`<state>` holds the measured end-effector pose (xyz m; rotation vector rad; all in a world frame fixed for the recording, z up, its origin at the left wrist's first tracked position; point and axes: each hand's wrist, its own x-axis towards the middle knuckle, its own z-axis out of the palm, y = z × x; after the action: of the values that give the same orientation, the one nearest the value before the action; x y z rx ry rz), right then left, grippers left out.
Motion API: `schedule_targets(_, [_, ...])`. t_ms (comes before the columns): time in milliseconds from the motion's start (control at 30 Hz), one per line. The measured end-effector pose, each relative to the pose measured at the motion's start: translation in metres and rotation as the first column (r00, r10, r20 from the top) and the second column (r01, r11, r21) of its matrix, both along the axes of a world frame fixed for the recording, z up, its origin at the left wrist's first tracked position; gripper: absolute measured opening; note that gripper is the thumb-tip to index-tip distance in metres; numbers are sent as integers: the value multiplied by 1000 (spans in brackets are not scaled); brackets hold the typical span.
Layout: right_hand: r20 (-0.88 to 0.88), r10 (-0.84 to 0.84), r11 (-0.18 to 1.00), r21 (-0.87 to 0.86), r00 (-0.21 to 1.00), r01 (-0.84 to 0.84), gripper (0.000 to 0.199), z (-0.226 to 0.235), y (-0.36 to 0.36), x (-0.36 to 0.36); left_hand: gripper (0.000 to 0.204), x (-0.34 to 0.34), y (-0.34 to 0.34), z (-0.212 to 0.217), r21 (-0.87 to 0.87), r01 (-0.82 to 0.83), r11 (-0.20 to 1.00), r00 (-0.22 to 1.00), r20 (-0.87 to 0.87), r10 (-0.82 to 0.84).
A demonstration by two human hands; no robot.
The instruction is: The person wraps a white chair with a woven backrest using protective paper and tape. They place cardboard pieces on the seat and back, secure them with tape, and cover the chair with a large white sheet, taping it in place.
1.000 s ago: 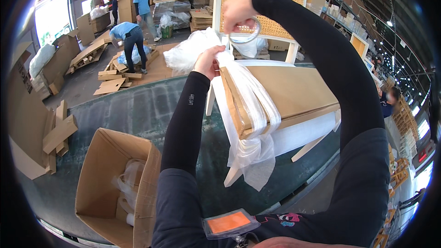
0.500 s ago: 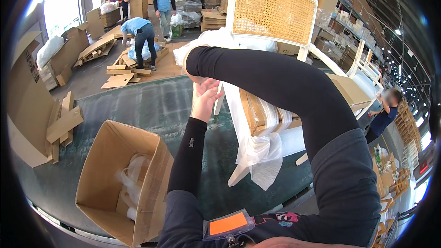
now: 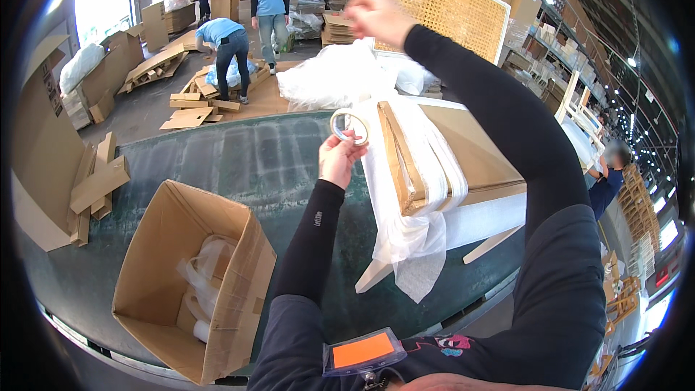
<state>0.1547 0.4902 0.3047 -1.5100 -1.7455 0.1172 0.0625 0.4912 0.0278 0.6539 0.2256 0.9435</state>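
My left hand grips a roll of tape by its lower rim, just left of a white-framed chair lying on its back part-wrapped. A flat brown carton is bound to the seat with white foam wrap, whose knotted end hangs at the near corner. My right hand is raised in front of the woven cane backrest. Its fingers are closed and slightly blurred; whatever is in them cannot be made out. Pale chair legs show below the wrap.
An open cardboard box with scraps of wrap stands at my left on the dark green conveyor. Cardboard pieces lie farther left. White plastic film is heaped beyond the chair. Several people work around the hall.
My right hand has come up and right, away from my left hand. The tape roll now shows in my left hand. A standing person in the background has stepped closer.
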Motion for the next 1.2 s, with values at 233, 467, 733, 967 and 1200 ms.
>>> schedule_targets(233, [206,-15,564,-806,978,178,42,-60,-31,103,31,42,29,16,533,57,844,748,-583,317])
schedule_targets(467, [-134,301,629,-716,944,-303,51,-102,-33,138,38,95,46,5,722,31,691,743,-479,467])
schedule_targets(733, [-125,452,528,-761,883,-378,31,-74,-27,93,47,117,86,-4,478,-7,878,999,-43,32])
schedule_targets(967, [-63,408,610,-723,911,-324,28,-83,-38,114,45,33,77,39,248,164,955,927,-370,-63])
schedule_targets(1200, [-123,302,550,-787,945,-278,27,-59,-42,98,50,-6,14,138,65,487,871,846,-282,-452])
